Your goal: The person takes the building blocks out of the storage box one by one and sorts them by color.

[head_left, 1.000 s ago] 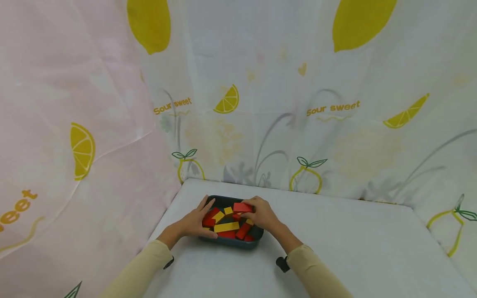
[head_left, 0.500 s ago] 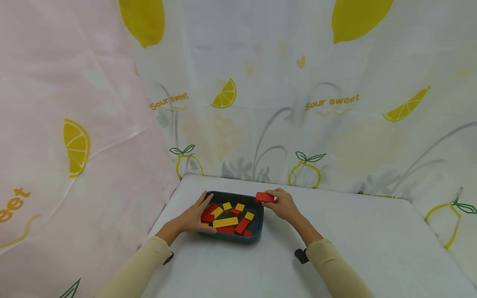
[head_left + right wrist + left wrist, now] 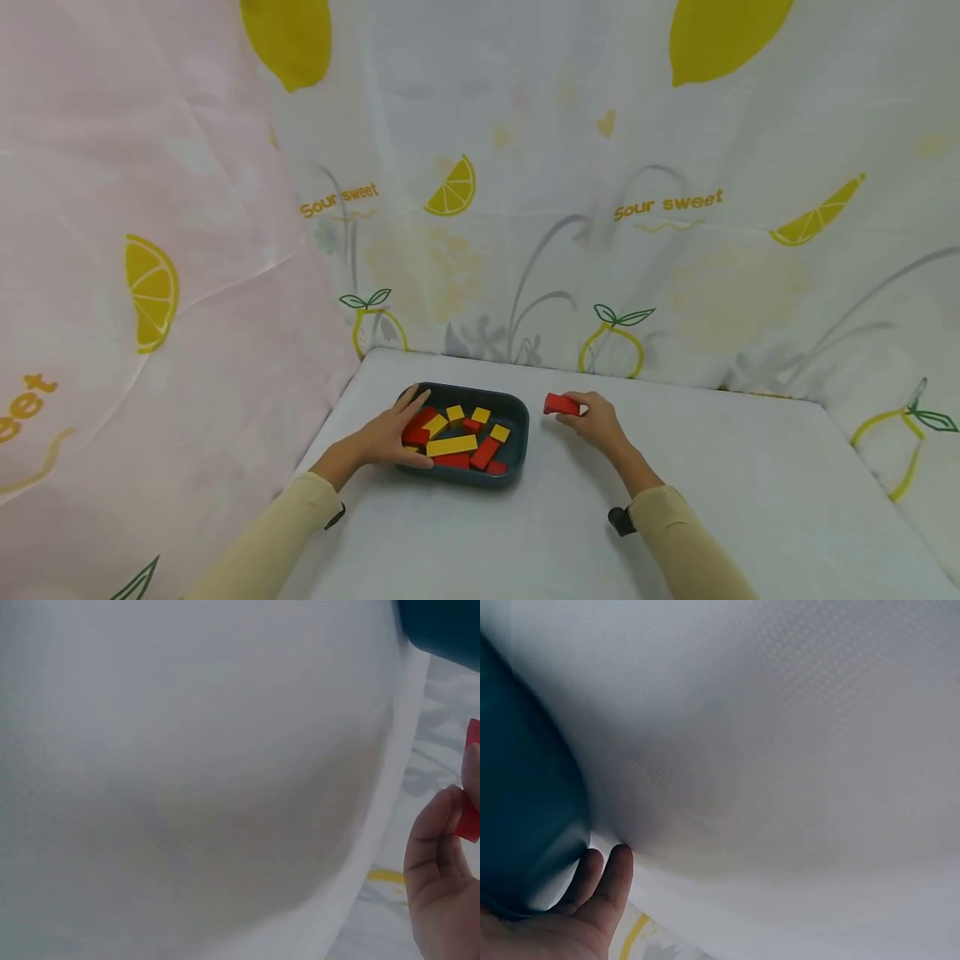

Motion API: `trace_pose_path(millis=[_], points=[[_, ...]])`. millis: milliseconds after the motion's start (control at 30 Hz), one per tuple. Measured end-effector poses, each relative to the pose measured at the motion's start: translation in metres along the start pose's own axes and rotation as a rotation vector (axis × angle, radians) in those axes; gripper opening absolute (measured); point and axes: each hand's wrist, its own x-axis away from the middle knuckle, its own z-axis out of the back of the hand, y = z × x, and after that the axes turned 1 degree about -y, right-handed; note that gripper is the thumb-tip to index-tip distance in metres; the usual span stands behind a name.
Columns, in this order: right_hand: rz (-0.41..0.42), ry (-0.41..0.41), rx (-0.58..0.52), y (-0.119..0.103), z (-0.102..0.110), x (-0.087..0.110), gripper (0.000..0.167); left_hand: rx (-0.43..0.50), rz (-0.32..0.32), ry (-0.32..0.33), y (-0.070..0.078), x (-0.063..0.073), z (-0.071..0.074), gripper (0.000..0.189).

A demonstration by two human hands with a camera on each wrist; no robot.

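Note:
A dark teal tray (image 3: pixel 472 478) stands on the table at centre left in the head view, with red and yellow building blocks inside. My left hand (image 3: pixel 381 437) lies spread over its left end, thumb along the near rim and fingers at the far side. In the left wrist view, two straight fingers (image 3: pixel 613 889) show beside the tray's outer wall (image 3: pixel 525 772). My right hand (image 3: pixel 602 423) pinches a red block (image 3: pixel 561 404) between thumb and fingers, to the right of the tray. That red block (image 3: pixel 469 819) is partly cut off in the right wrist view.
A long yellow block (image 3: pixel 452 446) lies across several red blocks in the tray. White cloth covers the table (image 3: pixel 720 483), which stretches away to the right. A lemon-printed curtain (image 3: pixel 480 250) hangs behind, and another stretch of it borders the left side.
My right hand has lifted the red block out of the tray and carried it right, past the rim and over the table. The left hand has stayed on the tray's left end.

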Motion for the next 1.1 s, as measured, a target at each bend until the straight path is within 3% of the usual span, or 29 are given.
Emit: trace_pose_path(millis=[367,567,767,1100], points=[[-0.03,-0.113,0.06,0.008,-0.024,-0.007,0.032,-0.054,0.045,-0.068,0.003,0.006,0.013,0.12],[-0.017,-0.105,0.056,0.006,-0.029,-0.007,0.036,-0.056,0.056,-0.091,-0.001,0.007,0.017,0.119],[-0.014,-0.097,0.075,0.005,-0.032,-0.008,0.034,-0.043,0.076,-0.049,-0.002,0.003,0.012,0.106],[-0.109,-0.167,-0.049,0.007,-0.038,-0.014,0.038,-0.042,0.085,0.009,-0.005,0.001,0.009,0.119]])
